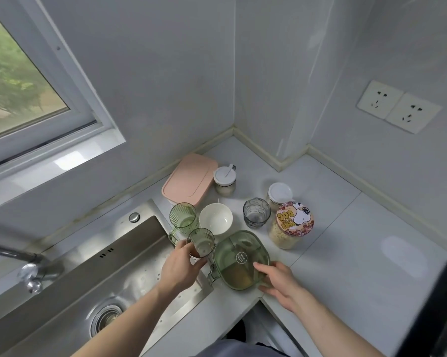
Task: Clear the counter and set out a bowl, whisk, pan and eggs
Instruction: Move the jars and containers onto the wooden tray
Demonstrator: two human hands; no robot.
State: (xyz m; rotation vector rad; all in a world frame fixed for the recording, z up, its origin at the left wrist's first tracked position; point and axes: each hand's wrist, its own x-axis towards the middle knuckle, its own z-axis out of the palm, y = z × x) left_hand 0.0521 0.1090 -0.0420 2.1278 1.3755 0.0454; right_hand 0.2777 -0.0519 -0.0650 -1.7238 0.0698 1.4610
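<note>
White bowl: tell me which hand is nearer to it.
Left. The left hand grips a green ribbed cup just in front of the white bowl. The right hand sits farther off, at the green dispenser's near right side.
</note>
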